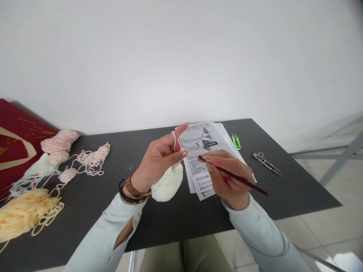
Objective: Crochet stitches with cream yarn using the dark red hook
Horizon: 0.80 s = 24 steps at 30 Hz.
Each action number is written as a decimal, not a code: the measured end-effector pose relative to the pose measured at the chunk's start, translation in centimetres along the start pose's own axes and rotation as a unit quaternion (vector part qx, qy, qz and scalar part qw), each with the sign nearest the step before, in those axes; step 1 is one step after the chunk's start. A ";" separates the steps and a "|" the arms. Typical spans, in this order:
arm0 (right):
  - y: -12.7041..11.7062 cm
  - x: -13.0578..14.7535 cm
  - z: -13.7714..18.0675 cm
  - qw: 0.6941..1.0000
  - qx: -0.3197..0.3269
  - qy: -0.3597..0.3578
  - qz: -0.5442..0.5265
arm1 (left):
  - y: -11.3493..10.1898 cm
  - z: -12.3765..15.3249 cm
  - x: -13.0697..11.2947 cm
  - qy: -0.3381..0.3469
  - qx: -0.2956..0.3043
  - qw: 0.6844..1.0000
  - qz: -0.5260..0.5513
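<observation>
My left hand (163, 158) is raised over the table with its index finger stretched out. White yarn (174, 141) loops over that finger, and its thumb and fingers pinch the yarn near the thumb tip. In my right hand (227, 172) is a crochet hook (235, 175) with a dark wooden handle, held like a pen. The hook's thin metal tip points left and meets the yarn at my left thumb; the exact stitch is too small to make out. A ball of cream yarn (167, 184) rests on the table below my left hand.
Printed sheets (208, 189) lie under my hands on the black table (159, 226). Green thread snips (235, 141) and metal scissors (268, 164) lie to the right. On the left are pink yarn (59, 141), loose pink strands (93, 160), yellow yarn (22, 213) and a red bag (19, 139).
</observation>
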State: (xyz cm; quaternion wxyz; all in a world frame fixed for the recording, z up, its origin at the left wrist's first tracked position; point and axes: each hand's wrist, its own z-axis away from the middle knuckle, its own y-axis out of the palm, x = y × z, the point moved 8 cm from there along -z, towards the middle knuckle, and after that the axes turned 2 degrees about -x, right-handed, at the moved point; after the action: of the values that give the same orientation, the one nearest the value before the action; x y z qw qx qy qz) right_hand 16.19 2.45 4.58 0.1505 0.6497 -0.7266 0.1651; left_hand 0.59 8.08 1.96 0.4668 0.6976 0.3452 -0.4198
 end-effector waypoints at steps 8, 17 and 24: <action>0.5 -6.4 1.6 0.874 -0.131 0.391 -0.258 | 0.3 0.1 0.1 -0.009 0.017 1.000 0.011; 0.7 -6.9 1.5 0.843 -0.113 0.420 -0.316 | 0.5 0.3 0.1 -0.005 0.040 0.999 -0.007; 0.5 -6.0 1.1 0.889 -0.119 0.337 -0.286 | 1.1 0.3 0.4 -0.012 0.055 0.997 0.048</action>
State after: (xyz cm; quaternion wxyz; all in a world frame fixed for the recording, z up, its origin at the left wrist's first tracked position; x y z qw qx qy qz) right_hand 16.38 7.38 0.96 0.5029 0.7122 -0.4292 0.2360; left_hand 1.63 7.45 1.89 0.4513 0.7330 0.2817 -0.4239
